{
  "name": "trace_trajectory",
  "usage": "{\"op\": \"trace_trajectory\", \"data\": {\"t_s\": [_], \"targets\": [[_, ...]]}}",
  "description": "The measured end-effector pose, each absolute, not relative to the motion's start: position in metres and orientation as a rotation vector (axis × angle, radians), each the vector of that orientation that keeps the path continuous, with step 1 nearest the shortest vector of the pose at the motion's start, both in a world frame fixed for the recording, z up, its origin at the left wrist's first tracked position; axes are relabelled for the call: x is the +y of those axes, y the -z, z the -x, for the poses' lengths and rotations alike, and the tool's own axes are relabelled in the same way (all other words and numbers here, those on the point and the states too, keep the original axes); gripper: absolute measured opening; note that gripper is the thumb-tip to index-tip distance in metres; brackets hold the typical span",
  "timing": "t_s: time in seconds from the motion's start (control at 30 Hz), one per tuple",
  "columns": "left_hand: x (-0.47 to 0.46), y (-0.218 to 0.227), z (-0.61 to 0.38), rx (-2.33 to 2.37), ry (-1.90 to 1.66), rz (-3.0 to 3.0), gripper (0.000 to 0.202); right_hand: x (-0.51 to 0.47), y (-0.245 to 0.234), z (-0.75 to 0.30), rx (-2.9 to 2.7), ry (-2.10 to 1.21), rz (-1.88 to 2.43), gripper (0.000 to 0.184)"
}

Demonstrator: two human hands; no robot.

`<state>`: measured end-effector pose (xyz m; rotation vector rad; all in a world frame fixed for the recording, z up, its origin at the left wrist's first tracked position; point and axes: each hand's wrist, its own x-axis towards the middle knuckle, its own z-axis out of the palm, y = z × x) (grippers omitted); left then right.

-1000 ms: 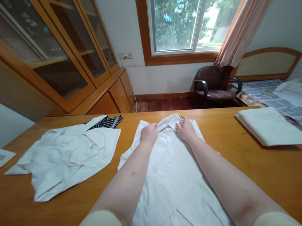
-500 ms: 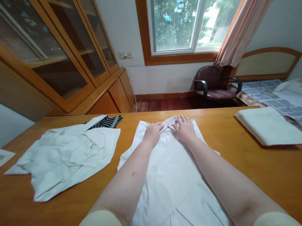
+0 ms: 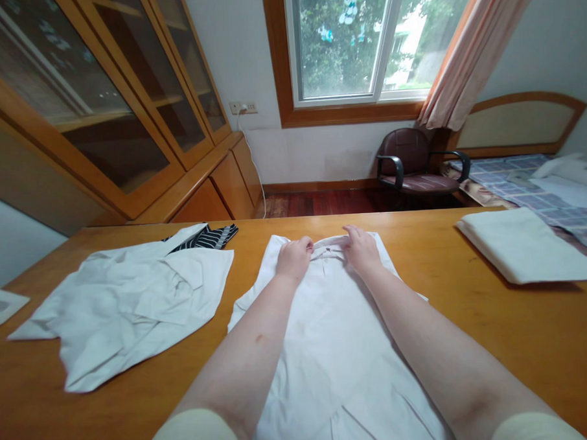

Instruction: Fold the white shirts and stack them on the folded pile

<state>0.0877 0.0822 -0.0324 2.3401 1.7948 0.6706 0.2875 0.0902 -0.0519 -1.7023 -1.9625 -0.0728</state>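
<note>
A white collared shirt (image 3: 328, 335) lies flat on the wooden table (image 3: 452, 291) in front of me, collar at the far end. My left hand (image 3: 292, 257) rests on the left side of the collar with its fingers curled over the fabric. My right hand (image 3: 361, 249) lies on the right side of the collar, fingers bent and pinching its edge. Both forearms stretch over the shirt's body.
A crumpled white garment (image 3: 126, 305) lies to the left with a striped black cloth (image 3: 209, 237) behind it. A folded white cloth (image 3: 528, 245) sits at the right. Wooden cabinets (image 3: 124, 123) stand at left; a chair (image 3: 417, 163) and bed (image 3: 539, 183) beyond the table.
The raised collar has been folded down flat. Both hands moved slightly forward and lowered onto the collar's edge.
</note>
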Motion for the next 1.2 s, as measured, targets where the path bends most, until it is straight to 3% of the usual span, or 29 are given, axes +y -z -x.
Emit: {"op": "trace_trajectory", "data": {"t_s": [0.2,0.6,0.77,1.07,1.2], "targets": [[0.083,0.036,-0.088,1.767,-0.667,-2.394,0.022,0.089,0.048,-0.291,-2.064,0.047,1.762,0.016],[0.083,0.035,-0.089,1.740,-0.525,-2.419,0.022,0.090,0.050,-0.291,-2.089,0.066,1.898,0.022],[0.085,0.040,-0.087,1.757,-0.531,-2.443,0.025,0.092,0.056,-0.290,-2.137,0.065,1.714,0.023],[0.080,0.032,-0.083,1.912,-1.080,-2.264,0.024,0.092,0.055,-0.293,-1.695,0.071,1.728,0.035],[0.077,0.029,-0.082,1.865,-0.856,-2.225,0.029,0.091,0.052,-0.296,-1.623,-0.088,1.796,0.026]]}}
